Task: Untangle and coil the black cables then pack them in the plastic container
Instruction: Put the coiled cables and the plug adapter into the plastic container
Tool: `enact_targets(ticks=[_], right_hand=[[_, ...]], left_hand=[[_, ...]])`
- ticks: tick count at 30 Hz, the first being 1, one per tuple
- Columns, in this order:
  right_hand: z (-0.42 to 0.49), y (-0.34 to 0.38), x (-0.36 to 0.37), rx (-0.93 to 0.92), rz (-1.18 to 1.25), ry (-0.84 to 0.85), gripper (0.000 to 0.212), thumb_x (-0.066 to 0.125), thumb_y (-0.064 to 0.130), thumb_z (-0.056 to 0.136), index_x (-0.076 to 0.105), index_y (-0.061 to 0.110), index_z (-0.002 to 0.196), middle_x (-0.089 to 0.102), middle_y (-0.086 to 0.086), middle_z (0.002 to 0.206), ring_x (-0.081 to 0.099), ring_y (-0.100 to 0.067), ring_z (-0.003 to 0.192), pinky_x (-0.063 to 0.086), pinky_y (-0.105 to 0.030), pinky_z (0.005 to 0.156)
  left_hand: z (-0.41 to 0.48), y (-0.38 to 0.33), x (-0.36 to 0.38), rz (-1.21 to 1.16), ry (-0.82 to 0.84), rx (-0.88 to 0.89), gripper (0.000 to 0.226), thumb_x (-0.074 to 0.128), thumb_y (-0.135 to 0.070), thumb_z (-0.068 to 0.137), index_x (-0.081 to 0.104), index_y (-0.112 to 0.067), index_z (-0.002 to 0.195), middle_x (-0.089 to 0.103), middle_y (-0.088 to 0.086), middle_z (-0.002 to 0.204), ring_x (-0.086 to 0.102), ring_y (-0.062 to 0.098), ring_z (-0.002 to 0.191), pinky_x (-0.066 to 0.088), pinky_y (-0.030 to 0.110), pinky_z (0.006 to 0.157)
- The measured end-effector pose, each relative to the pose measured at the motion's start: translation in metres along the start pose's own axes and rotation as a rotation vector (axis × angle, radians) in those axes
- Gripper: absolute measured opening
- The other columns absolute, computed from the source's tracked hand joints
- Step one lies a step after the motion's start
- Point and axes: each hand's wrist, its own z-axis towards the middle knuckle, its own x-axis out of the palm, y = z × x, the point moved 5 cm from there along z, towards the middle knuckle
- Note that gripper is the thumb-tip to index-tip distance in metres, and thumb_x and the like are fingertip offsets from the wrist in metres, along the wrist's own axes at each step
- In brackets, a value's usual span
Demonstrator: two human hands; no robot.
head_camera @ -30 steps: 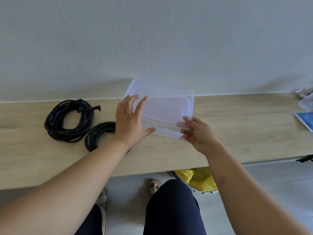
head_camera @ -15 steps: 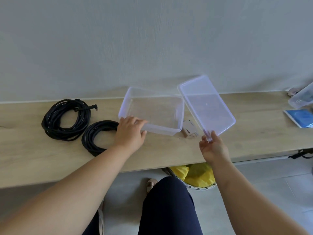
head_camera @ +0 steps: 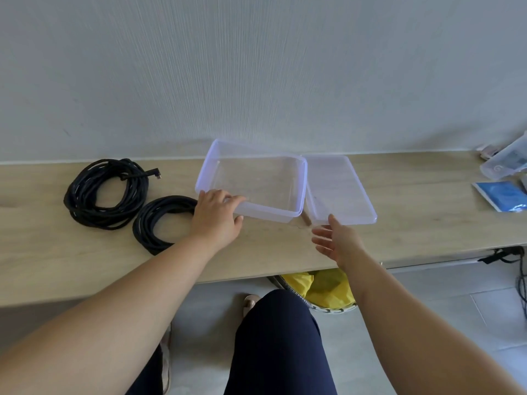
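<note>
A clear plastic container (head_camera: 268, 214) stands open on the light wooden tabletop (head_camera: 422, 223), close to the pale wall (head_camera: 256, 67), and nothing lies inside it. The person's left hand (head_camera: 218, 220) grips its near left corner: the fingers (head_camera: 228, 199) curl over the rim while the thumb lies against the outer wall. Just right of the container, touching or nearly touching its side, the clear lid (head_camera: 339, 189) lies flat on the tabletop. The right hand (head_camera: 338, 240) hovers at the lid's near edge with the palm turned inward and the fingers loosely spread, holding nothing. Its thumb tip comes very close to the lid, but contact cannot be made out.

Two coiled black cables lie to the left of the container. The larger cable coil (head_camera: 107, 192) sits further left and nearer the wall, with an angled plug (head_camera: 156, 173) sticking out toward the container. The smaller cable coil (head_camera: 162, 220) lies nearer the person, just beside the left hand and partly hidden under the wrist. The two coils appear to touch where they meet.

A small brownish object (head_camera: 305, 218), perhaps a stick, shows between the container and the lid. At the far right of the tabletop lie a blue packet (head_camera: 500, 195) and another clear box (head_camera: 504, 163). Under the tabletop, a basket holds a yellow bag (head_camera: 322, 286).
</note>
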Motion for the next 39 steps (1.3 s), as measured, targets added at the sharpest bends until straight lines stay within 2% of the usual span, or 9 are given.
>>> enact_targets(ticks=[5,8,13,18,21,28,32,35,39], right_hand=[[-0.021,0.010,0.012,-0.074,-0.272,0.019,0.044,0.038,0.036,0.101,0.056,0.006,0.073,0.064,-0.007,0.072,0.057,-0.018,0.056,0.045,-0.025,0.052],[-0.043,0.017,0.041,-0.170,-0.374,0.213,0.035,0.047,0.021,0.097,0.057,0.005,0.068,0.065,-0.009,0.070,0.057,-0.016,0.050,0.048,-0.024,0.049],[-0.072,-0.012,0.115,-0.179,-0.659,0.568,0.027,0.054,0.023,0.095,0.060,0.003,0.113,0.066,-0.008,0.103,0.064,-0.019,0.085,0.057,-0.031,0.078],[-0.056,-0.024,0.187,-0.288,-0.636,0.400,0.075,0.059,0.042,0.090,0.027,0.005,0.146,0.040,-0.007,0.146,0.045,-0.024,0.126,0.039,-0.042,0.107],[-0.045,-0.028,0.217,-0.258,-0.455,0.281,0.066,0.067,0.037,0.086,0.040,0.003,0.136,0.052,-0.006,0.125,0.052,-0.023,0.113,0.045,-0.039,0.099],[-0.039,-0.032,0.237,-0.383,-1.037,0.024,0.053,0.058,0.023,0.086,0.039,0.001,0.130,0.042,-0.015,0.128,0.042,-0.032,0.120,0.040,-0.042,0.102],[-0.052,-0.039,0.238,-0.339,-0.587,0.135,0.029,0.051,0.011,0.090,0.039,0.008,0.116,0.051,-0.004,0.092,0.058,-0.023,0.084,0.049,-0.034,0.067],[-0.062,-0.046,0.235,-0.289,-0.299,0.191,0.021,0.049,0.007,0.092,0.040,0.015,0.109,0.054,-0.004,0.087,0.061,-0.018,0.077,0.050,-0.032,0.066],[-0.086,-0.038,0.225,-0.397,-0.265,0.275,0.029,0.045,0.005,0.093,0.042,0.015,0.119,0.049,-0.005,0.081,0.046,-0.015,0.067,0.040,-0.023,0.054]], left_hand=[[-0.003,0.003,-0.006,-0.159,0.037,0.003,0.049,0.054,-0.024,0.093,0.044,-0.020,0.141,0.046,0.004,0.136,0.035,0.022,0.131,0.020,0.037,0.114],[-0.012,0.017,-0.026,-0.298,-0.100,-0.059,0.042,0.055,-0.014,0.091,0.051,-0.013,0.134,0.049,0.007,0.134,0.040,0.024,0.127,0.031,0.032,0.104],[-0.051,0.087,-0.052,-0.296,-0.320,-0.383,0.026,0.056,-0.009,0.089,0.063,-0.010,0.113,0.058,0.011,0.115,0.052,0.030,0.110,0.042,0.036,0.091],[-0.095,0.134,-0.038,-0.481,-0.247,-0.682,0.032,0.058,-0.023,0.092,0.056,-0.009,0.121,0.054,0.006,0.119,0.053,0.018,0.102,0.040,0.027,0.080],[-0.092,0.147,-0.013,-0.782,-0.115,-0.804,0.041,0.057,-0.035,0.092,0.054,-0.010,0.124,0.059,-0.001,0.116,0.056,0.015,0.106,0.043,0.029,0.082],[-0.083,0.160,0.004,-0.890,0.002,-0.920,0.033,0.062,-0.018,0.089,0.054,-0.006,0.119,0.062,0.009,0.111,0.060,0.025,0.099,0.050,0.035,0.087],[-0.092,0.164,0.006,-0.918,-0.005,-0.890,0.034,0.061,-0.014,0.090,0.055,-0.009,0.123,0.062,0.007,0.114,0.059,0.025,0.104,0.049,0.039,0.092],[-0.099,0.163,0.004,-0.976,-0.017,-0.847,0.033,0.060,-0.012,0.090,0.057,-0.013,0.123,0.063,0.003,0.114,0.059,0.023,0.108,0.047,0.042,0.099],[-0.110,0.148,-0.014,-1.155,-0.052,-0.777,0.020,0.053,-0.013,0.095,0.063,-0.013,0.112,0.067,0.004,0.104,0.063,0.020,0.101,0.051,0.041,0.095]])
